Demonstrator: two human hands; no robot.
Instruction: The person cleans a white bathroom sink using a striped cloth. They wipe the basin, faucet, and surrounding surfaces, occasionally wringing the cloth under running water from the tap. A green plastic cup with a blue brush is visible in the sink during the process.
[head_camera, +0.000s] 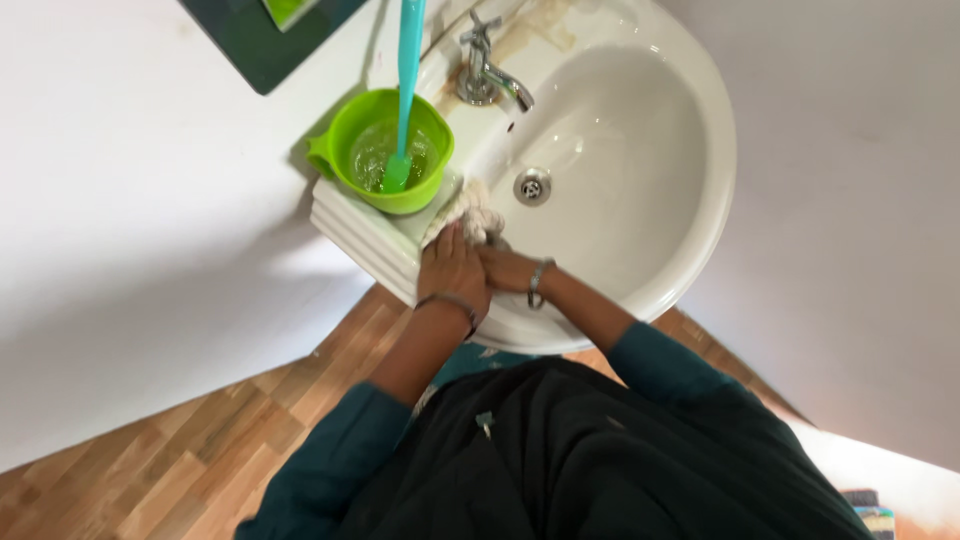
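A: What stands around the hands?

B: A white basin (690, 130) fixed to a pale wall, with one metal tap (487, 72) at its back and one drain (532, 186) in the bowl. On the basin's left ledge sits a green bowl (345, 135) holding water, and a teal brush (405, 90) stands in it, its handle running up out of view. A dark panel (262, 50) hangs on the wall above. Below lies wood flooring (200, 450).

A: Does anything block the way?

B: The green bowl sits just beside the hands, on the same ledge. The tap is well apart from them.

A: And the hands?

B: Both rest on the basin's near-left rim, touching each other. The left hand (452, 270) lies knuckles up, fingers curled down onto a pale cloth (473, 215), pressing it against the ledge. The right hand (508, 268) comes in from the right, closed against the left hand and the cloth's near edge; how far its fingers wrap the cloth cannot be told.

A: Where is the cloth?

B: Bunched on the ledge between the green bowl and the basin's hollow, poking out past the left fingers.

A: Counts?

B: Two hands, each wrist with one bangle (540, 283); one cloth, one bowl, one brush, one tap.
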